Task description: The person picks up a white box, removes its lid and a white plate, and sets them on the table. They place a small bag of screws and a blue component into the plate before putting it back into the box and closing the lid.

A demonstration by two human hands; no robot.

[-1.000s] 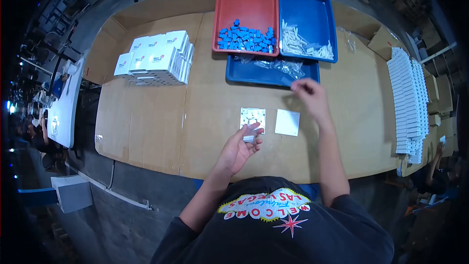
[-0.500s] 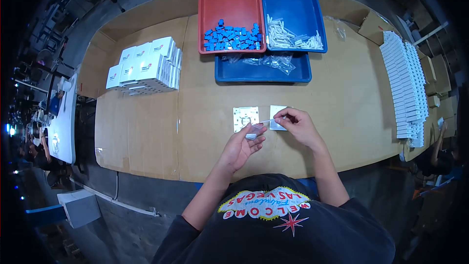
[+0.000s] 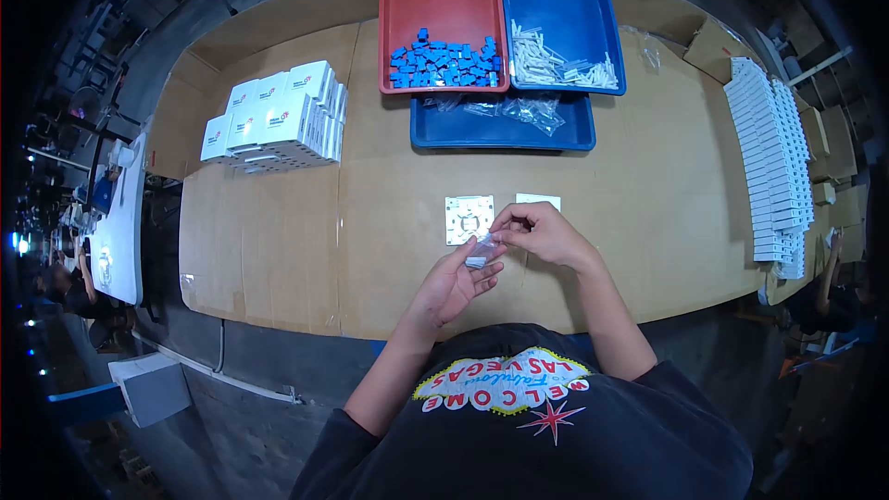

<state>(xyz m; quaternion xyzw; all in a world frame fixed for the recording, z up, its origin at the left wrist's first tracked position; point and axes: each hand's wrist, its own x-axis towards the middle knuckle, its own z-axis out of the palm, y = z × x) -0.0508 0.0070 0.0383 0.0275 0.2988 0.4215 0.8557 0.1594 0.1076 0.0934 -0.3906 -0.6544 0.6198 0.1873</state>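
My left hand (image 3: 454,280) holds a small clear plastic bag (image 3: 481,251) just above the cardboard-covered table (image 3: 278,241). My right hand (image 3: 544,233) is pinched at the bag's open end, fingertips touching it, with a small white part that I can barely make out. A white square switch plate (image 3: 469,218) lies on the table just beyond my left fingers. A second white plate (image 3: 540,199) lies to its right, half hidden by my right hand.
At the back stand a red tray (image 3: 443,0) of blue parts, a blue tray (image 3: 563,0) of white parts and a lower blue tray (image 3: 500,134) of clear bags. White boxes (image 3: 278,116) are stacked at left, rows of white boxes (image 3: 773,167) at right.
My right hand came back from the blue tray of bags to the left hand and now pinches at the small bag's opening. The left hand has stayed in place.
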